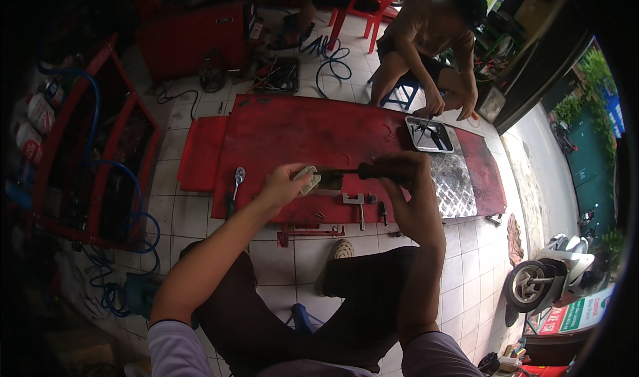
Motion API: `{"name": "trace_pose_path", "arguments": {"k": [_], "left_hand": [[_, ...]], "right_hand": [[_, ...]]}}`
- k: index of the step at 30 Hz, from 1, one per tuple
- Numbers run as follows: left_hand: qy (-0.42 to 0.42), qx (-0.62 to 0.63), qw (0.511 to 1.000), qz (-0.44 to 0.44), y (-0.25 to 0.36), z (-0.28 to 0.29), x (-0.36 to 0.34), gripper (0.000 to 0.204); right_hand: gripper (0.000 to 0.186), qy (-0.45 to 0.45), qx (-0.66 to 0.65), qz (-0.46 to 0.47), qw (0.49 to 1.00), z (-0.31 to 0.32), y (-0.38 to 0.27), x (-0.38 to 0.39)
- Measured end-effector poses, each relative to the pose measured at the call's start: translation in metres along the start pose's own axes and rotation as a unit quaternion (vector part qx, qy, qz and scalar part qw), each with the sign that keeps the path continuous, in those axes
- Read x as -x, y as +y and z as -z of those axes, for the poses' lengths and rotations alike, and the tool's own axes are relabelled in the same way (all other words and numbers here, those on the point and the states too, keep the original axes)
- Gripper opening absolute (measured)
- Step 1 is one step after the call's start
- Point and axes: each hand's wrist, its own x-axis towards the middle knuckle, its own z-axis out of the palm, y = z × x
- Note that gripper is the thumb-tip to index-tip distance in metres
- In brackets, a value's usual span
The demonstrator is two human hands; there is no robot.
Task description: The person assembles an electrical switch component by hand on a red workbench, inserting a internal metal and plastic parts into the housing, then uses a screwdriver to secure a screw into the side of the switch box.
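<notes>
Over the near edge of the red lift table [286,134], my left hand [279,184] is closed around a small pale box-shaped piece [310,180]. My right hand [414,194] grips a dark-handled tool [366,171], which looks like a screwdriver. Its thin shaft points left at the pale piece; whether the tip touches it I cannot tell. On the table below lie a metal T-handled tool [360,212] and a short dark bolt-like part [383,214]. Left of my left hand rests a ratchet wrench [238,180].
Across the table a person [426,51] sits reaching into a metal tray [419,145] of small parts. A red tool cabinet [130,144] and blue air hose [143,234] stand left. A red chair [369,11] is behind; a scooter [556,274] is parked right.
</notes>
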Motion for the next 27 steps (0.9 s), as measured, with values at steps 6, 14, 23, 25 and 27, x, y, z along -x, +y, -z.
{"name": "trace_pose_path", "arguments": {"k": [6,14,23,25,27], "left_hand": [[0.003,-0.006,1.000,-0.017,-0.009,-0.006,-0.002,0.029],[-0.016,0.028,0.999,-0.011,0.008,-0.005,0.010,0.028],[-0.009,0.067,0.998,-0.006,0.022,0.009,0.012,0.032],[-0.011,0.048,0.999,-0.004,0.023,0.015,0.013,0.032],[-0.003,0.042,0.999,-0.003,0.024,0.019,0.015,0.032]], "right_hand": [[0.028,0.044,0.020,-0.004,0.999,0.005,-0.003,-0.002],[0.034,0.049,0.079,-0.028,0.995,0.009,-0.007,-0.004],[0.039,0.036,0.005,0.057,0.998,-0.011,-0.012,-0.004],[0.037,0.028,0.050,0.044,0.997,-0.013,-0.016,-0.006],[0.035,0.028,0.061,0.037,0.997,-0.018,-0.021,-0.007]]}}
